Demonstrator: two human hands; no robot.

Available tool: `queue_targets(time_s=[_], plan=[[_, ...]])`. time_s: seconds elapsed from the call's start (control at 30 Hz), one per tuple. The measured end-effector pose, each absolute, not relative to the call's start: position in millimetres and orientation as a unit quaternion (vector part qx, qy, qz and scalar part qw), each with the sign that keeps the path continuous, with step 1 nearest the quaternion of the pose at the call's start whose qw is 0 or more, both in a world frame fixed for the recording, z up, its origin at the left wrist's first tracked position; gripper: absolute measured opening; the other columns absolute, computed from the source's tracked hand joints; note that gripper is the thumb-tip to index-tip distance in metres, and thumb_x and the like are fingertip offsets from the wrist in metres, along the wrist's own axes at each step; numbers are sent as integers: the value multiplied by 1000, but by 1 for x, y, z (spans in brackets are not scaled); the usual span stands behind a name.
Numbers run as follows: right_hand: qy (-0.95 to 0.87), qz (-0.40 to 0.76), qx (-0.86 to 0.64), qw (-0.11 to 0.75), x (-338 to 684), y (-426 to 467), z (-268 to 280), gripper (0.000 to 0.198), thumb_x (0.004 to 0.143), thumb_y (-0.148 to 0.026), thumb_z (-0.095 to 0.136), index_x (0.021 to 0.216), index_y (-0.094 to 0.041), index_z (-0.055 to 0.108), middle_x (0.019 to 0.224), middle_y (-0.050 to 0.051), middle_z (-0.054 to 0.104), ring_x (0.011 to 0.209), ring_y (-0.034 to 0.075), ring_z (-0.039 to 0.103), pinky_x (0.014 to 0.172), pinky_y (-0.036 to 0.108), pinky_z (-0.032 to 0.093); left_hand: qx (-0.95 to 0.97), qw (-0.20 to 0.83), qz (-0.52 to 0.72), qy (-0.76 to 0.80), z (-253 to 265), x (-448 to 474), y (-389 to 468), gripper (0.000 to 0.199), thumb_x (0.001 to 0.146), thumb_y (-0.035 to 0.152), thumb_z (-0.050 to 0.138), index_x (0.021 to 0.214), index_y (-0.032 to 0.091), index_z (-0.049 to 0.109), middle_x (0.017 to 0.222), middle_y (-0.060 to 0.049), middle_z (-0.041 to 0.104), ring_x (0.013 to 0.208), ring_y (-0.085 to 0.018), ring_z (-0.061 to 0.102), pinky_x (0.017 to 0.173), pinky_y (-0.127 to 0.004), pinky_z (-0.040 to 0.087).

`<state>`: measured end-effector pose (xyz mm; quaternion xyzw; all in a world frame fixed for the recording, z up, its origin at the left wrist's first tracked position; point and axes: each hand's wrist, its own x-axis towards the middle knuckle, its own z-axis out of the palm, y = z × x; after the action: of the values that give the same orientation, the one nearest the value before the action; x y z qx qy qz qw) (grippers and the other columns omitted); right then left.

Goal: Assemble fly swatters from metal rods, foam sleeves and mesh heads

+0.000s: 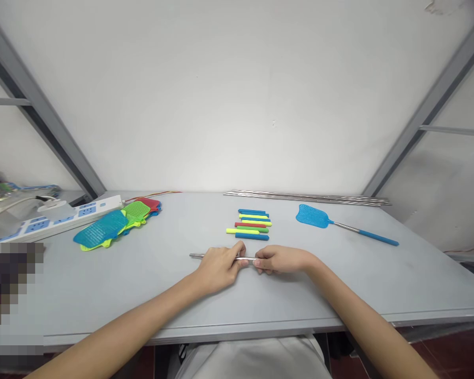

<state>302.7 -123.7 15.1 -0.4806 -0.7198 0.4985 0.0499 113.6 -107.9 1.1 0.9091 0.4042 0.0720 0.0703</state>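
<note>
A thin silvery metal rod (pixel 245 258) lies crosswise just above or on the grey table, held between my two hands. My left hand (pixel 218 267) is closed around its middle, and the rod's left end pokes out past the knuckles. At the rod's right part, my right hand (pixel 282 259) pinches with thumb and fingers, hiding that end. Just beyond my hands lies a loose row of several coloured plastic handle sleeves (pixel 252 237) in blue, yellow, red and green. To the right rests a blue fly swatter (pixel 313 216) with a metal shaft and blue handle.
Overlapping fly swatter heads (pixel 102 230) in blue, green, yellow and red lie at the left. Behind them runs a white power strip (pixel 63 220) with a plug and cable. A bundle of long metal rods (pixel 308 198) lies along the wall (pixel 237 105) at the table's (pixel 174 221) back.
</note>
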Motion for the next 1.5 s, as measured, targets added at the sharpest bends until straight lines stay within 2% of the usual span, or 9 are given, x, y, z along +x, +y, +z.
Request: queue_targets(time_s=[0.23,0.6,0.73,0.93,1.5], plan=[[-695,518,-493,79,299,-125,14,37,77,-48,36,74,-15,50,63,-1,42,50,6,36,47,19,31,913,75,84,391,5,111,-100,25,81,41,29,82,23,46,62,2,56,59,-15,51,51,-23,24],[-613,638,-457,94,302,-124,15,40,72,-53,42,74,-14,51,56,-5,32,42,2,24,38,16,20,925,82,90,359,13,109,-98,38,81,46,25,68,19,49,53,2,52,51,-12,46,47,-22,20],[-568,711,-401,109,302,-124,11,33,76,-46,41,76,-14,50,54,-6,27,41,3,19,36,17,14,923,75,100,364,10,108,-93,43,80,51,24,64,19,48,50,3,50,48,-11,43,47,-22,18],[-523,761,-357,142,302,-125,14,26,78,-39,41,80,-15,50,56,-6,25,41,2,19,36,16,13,918,57,131,370,12,107,-91,44,79,53,26,63,18,48,53,2,51,50,-11,43,49,-21,20],[-522,757,-362,153,300,-125,12,26,80,-37,40,80,-14,51,56,-5,25,41,2,20,37,17,13,924,75,127,354,13,105,-88,44,79,53,27,61,18,47,51,3,49,49,-10,41,48,-21,19]])
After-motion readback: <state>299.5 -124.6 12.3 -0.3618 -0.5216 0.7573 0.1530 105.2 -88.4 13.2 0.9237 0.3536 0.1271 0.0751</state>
